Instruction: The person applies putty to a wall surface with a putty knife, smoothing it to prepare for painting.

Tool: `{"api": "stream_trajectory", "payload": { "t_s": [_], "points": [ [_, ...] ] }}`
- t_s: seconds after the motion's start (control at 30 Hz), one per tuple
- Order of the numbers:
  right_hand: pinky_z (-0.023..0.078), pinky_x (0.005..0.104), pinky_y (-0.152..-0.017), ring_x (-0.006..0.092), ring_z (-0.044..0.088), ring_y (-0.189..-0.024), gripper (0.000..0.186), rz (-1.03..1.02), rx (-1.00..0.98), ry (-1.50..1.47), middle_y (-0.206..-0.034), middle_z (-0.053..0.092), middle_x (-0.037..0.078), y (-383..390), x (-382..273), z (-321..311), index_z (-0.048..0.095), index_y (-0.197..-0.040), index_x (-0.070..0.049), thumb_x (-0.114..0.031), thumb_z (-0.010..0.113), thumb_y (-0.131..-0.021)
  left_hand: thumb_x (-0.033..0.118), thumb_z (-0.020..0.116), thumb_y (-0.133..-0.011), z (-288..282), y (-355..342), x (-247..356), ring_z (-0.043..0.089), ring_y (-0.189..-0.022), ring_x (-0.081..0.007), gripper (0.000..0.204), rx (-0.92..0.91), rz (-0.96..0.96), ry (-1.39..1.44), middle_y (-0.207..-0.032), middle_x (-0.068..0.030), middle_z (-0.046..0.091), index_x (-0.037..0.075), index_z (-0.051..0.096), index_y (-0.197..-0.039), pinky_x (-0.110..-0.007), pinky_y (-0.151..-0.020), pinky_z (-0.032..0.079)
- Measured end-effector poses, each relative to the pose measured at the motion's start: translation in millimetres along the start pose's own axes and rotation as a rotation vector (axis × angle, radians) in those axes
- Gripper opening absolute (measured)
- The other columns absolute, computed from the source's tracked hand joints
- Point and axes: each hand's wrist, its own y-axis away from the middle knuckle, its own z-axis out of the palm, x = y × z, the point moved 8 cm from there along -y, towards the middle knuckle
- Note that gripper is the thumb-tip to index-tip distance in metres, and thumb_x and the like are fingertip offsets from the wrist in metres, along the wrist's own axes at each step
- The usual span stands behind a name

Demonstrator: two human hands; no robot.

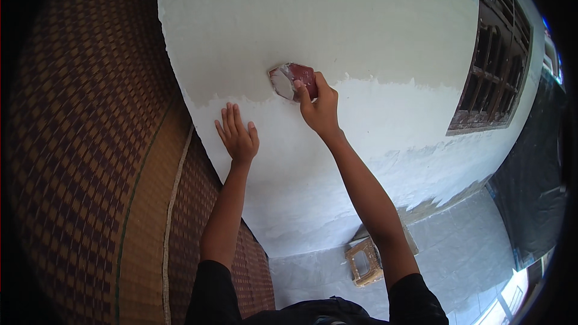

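Note:
My right hand (319, 108) grips a dark red, flat pad (296, 78), smeared with white material and held against the wall (325, 30). My left hand (236, 131) lies flat on the wall to the lower left of the pad, fingers extended and slightly apart. The wall's upper part is greyish cream; below a ragged line it is whiter, and the pad sits at about that line. The underside of the pad is hidden.
A woven brown mat (90, 114) covers the left side, beside the wall's edge. A barred wooden window (487, 60) is at right, with a dark sheet (527, 174) beyond. Below, a grey floor (457, 235) holds a tan frame-like object (373, 265).

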Motion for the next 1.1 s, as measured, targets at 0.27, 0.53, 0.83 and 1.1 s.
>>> {"api": "stream_trajectory", "payload": {
  "t_s": [0.27, 0.53, 0.83, 1.1],
  "points": [
    [0.05, 0.0311, -0.067, 0.0171, 0.063, -0.071, 0.021, 0.299, 0.353, 0.048, -0.083, 0.068, 0.011, 5.9, 72.2, -88.1, 0.057, -0.1, 0.002, -0.018, 0.062, -0.094, 0.025, 0.041, -0.098, 1.9, -0.7, 0.9, 0.021, -0.145, -0.0339, 0.058, -0.064, -0.008, 0.024, -0.155, -0.018, 0.028, -0.001, 0.028, -0.149, -0.056, -0.117, 0.009],
    [0.046, 0.0263, -0.073, 0.0086, 0.054, -0.082, 0.02, 0.529, 0.383, -0.138, -0.093, 0.062, 0.003, 75.2, 80.4, -147.3, 0.057, -0.104, -0.002, -0.02, 0.06, -0.098, 0.025, 0.042, -0.098, -11.8, 0.6, 22.0, 0.02, -0.146, -0.0319, 0.059, -0.139, -0.147, 0.196, -0.156, -0.0145, 0.025, 0.002, 0.024, -0.15, -0.057, -0.117, 0.007],
    [0.047, 0.0264, -0.078, 0.0087, 0.056, -0.089, 0.021, 0.736, 0.314, -0.159, -0.101, 0.063, 0.004, 210.4, 106.8, -228.1, 0.058, -0.11, -0.001, -0.018, 0.058, -0.098, 0.01, 0.057, -0.091, -3.7, 107.0, 135.7, 0.055, -0.114, -0.0294, 0.032, -0.41, -0.189, 0.825, -0.121, -0.0132, 0.059, 0.004, 0.058, -0.122, -0.04, -0.097, 0.044],
    [0.051, 0.028, -0.082, 0.0108, 0.061, -0.093, 0.026, 1.036, 0.263, -0.002, -0.105, 0.064, 0.005, 371.0, 160.2, -353.0, 0.058, -0.117, -0.001, -0.018, 0.059, -0.098, 0.009, 0.06, -0.09, 23.6, 259.2, 243.1, 0.064, -0.1, -0.024, 0.021, -0.81, -0.447, 0.969, -0.103, -0.0103, 0.068, 0.005, 0.065, -0.11, -0.036, -0.091, 0.048]
  ]
}}
